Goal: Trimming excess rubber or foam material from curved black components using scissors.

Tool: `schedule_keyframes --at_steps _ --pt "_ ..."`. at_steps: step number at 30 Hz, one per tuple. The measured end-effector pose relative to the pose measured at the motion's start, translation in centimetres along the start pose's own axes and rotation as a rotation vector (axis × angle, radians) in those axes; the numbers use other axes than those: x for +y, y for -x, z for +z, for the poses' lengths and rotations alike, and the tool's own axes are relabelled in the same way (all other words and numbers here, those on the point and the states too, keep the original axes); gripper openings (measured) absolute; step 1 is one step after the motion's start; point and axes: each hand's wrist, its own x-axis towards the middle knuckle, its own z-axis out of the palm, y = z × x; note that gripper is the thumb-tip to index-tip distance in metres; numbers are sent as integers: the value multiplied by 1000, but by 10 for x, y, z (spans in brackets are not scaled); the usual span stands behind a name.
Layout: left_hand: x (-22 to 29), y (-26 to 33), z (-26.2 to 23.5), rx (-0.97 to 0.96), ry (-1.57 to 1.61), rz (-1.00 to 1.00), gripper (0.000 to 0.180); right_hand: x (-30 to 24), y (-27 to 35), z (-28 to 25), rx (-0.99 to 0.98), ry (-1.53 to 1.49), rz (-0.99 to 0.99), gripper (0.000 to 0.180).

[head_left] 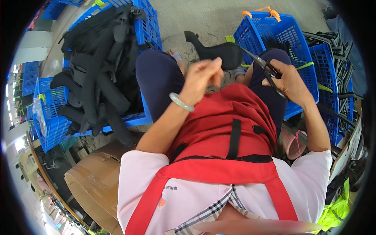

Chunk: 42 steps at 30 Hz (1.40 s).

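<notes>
The right hand [288, 80], toward 2 o'clock, is wrapped around the dark handles of a pair of scissors [259, 60], whose blades point away toward 10 o'clock. Their tips lie at the right edge of a black padded piece [224, 54], a curved part with a broad rounded end, which sits between 12 and 1 o'clock, between the person's knees [158, 74]. Whether the tips touch it, and what bears its weight, I cannot tell. The left hand [203, 76], just past 12 o'clock, is raised at the near left side of the piece, fingers curled and thumb close to the forefinger; I cannot tell whether it pinches something fine, such as a thread, or nothing at all

At 10 o'clock a blue crate [153, 31] is heaped with similar black pieces [94, 78]; between 1 and 2 o'clock another blue basket [291, 29] stands beyond the right knee, with dark things inside

The step in hand looks like trimming or tidying the edge of this one piece, judged by where the blades lie. The next move would seem to call for the left hand to steady the broad end, clear of the tips, while the right opens the blades narrowly along the edge, nipping only loose material and sparing the padded surface
</notes>
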Motion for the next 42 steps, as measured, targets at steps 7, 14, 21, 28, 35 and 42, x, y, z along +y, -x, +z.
schedule_keyframes --at_steps 7,14,21,28,35,42 --pt "3 -17 24 -246 979 -82 23 13 14 34 106 -28 -14 47" --pt "26 -35 28 -265 871 116 15 15 8 59 168 -201 57 48" --pt "46 -26 34 7 497 266 24 10 6 66 96 -260 2 63" --pt "35 -25 17 -9 397 295 31 5 -3 70 26 -172 -94 71" --pt "37 -24 13 24 424 308 24 3 -10 70 -85 -272 -22 59" --pt "32 -23 8 21 402 303 23 22 -10 76 -117 -480 14 51"
